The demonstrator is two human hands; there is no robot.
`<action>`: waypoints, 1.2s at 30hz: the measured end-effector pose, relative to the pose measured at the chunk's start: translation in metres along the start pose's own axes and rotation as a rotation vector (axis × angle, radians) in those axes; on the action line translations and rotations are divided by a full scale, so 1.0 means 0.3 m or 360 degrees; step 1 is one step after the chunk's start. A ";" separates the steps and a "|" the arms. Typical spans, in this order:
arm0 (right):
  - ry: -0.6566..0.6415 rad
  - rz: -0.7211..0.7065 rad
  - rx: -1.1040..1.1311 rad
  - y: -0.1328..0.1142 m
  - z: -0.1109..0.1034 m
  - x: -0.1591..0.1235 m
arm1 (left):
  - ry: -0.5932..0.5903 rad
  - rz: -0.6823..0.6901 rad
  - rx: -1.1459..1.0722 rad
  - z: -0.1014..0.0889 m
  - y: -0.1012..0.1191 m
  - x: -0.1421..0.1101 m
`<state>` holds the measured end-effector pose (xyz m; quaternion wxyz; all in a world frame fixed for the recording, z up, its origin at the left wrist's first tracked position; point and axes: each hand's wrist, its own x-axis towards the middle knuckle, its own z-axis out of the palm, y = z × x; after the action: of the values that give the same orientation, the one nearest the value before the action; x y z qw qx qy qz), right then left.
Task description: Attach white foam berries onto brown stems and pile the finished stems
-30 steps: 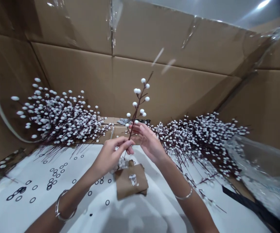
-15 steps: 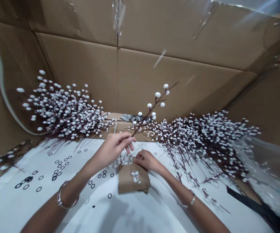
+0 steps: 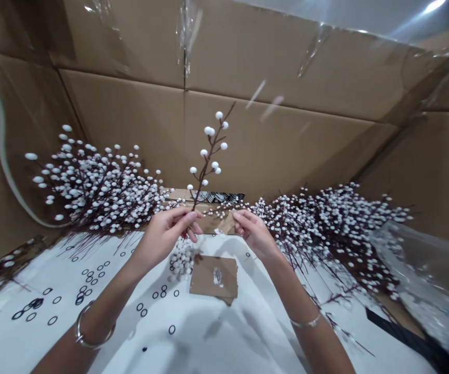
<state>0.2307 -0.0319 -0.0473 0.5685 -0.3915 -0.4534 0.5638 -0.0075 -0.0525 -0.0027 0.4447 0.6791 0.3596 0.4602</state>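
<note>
My left hand (image 3: 170, 231) is closed on the lower stem of a brown berry branch (image 3: 205, 161), which stands nearly upright and carries several white berries. Between the fingers of my right hand (image 3: 254, 232) is a small strip of brown cardboard (image 3: 227, 224), with white paste on its end near the branch's stem. A gap shows between strip and stem. Below the hands lies a cardboard square (image 3: 209, 278) with a white smear of paste on it. Loose white berries (image 3: 181, 258) are heaped just left of that square, partly behind my left hand.
Piles of white-berried branches lie at the left (image 3: 103, 187) and right (image 3: 326, 223). Small black rings (image 3: 88, 280) are scattered on the white tabletop (image 3: 131, 350). Cardboard walls (image 3: 287, 145) enclose the back and sides. Clear plastic (image 3: 423, 275) lies at the right.
My right hand has lifted the cardboard strip off the pasted square and up toward the stem. The branch has moved left and turned more upright in my left hand.
</note>
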 end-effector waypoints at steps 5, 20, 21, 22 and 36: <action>0.0251 -0.0553 -0.0023 -0.093 0.085 -0.036 | 0.0027 0.0025 -0.0104 -0.003 0.016 -0.014; 0.0411 -0.1268 -0.0744 -0.075 0.135 -0.121 | 0.0090 -0.0025 -0.0013 0.023 0.015 -0.027; 0.0423 -0.1309 -0.0783 -0.071 0.134 -0.121 | 0.0086 -0.0024 -0.0017 0.025 0.015 -0.027; 0.0433 -0.1344 -0.0823 -0.066 0.132 -0.122 | 0.0082 -0.0023 -0.0021 0.026 0.016 -0.026; 0.0474 -0.1568 -0.1153 -0.051 0.121 -0.130 | 0.0095 -0.0032 0.0009 0.033 0.022 -0.025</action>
<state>0.2021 -0.0741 -0.0253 0.6499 -0.3787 -0.6589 -0.0144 0.0001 -0.0642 -0.0008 0.4364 0.6626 0.3807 0.4749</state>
